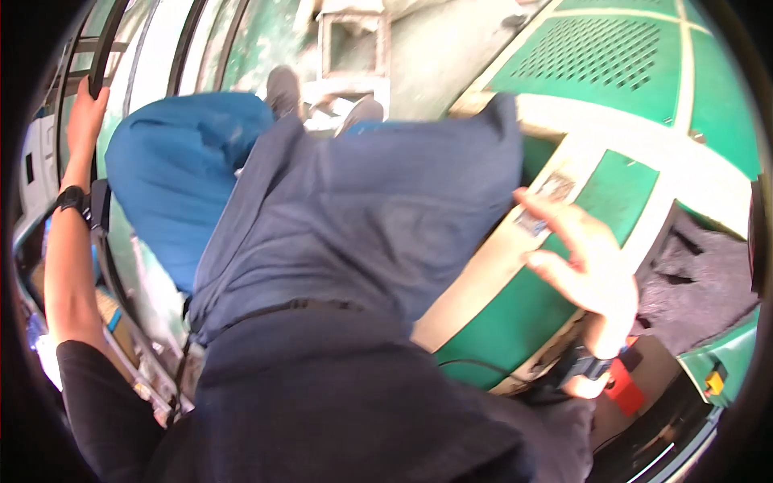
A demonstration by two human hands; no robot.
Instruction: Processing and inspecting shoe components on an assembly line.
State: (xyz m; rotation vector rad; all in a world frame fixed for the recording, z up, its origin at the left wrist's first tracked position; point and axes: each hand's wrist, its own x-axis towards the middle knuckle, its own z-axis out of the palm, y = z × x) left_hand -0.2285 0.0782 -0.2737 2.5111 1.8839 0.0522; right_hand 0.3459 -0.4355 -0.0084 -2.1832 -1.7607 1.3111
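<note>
At the far left my left hand [87, 117] is closed round a dark upright metal bar [105, 52], its arm stretched forward. My right hand [588, 253] hovers over or rests lightly on a green and cream painted panel [523, 322] beside my lap. Its thumb and index finger are spread apart, and nothing shows between them. Just past those fingertips is a small worn patch with a switch-like fitting [531, 221] on the panel's cream strip. Whether the fingertips touch it I cannot tell. A dark grey apron [386, 217] covers my lap over blue trousers [177, 169].
Beyond my right side stands a green cabinet [588, 48] with slotted vents. A dark grey cloth [692, 274] lies right of my hand, near a red piece [625, 388]. Ahead is a pale metal frame [354, 44] by my shoes. More dark bars [189, 44] rise at left.
</note>
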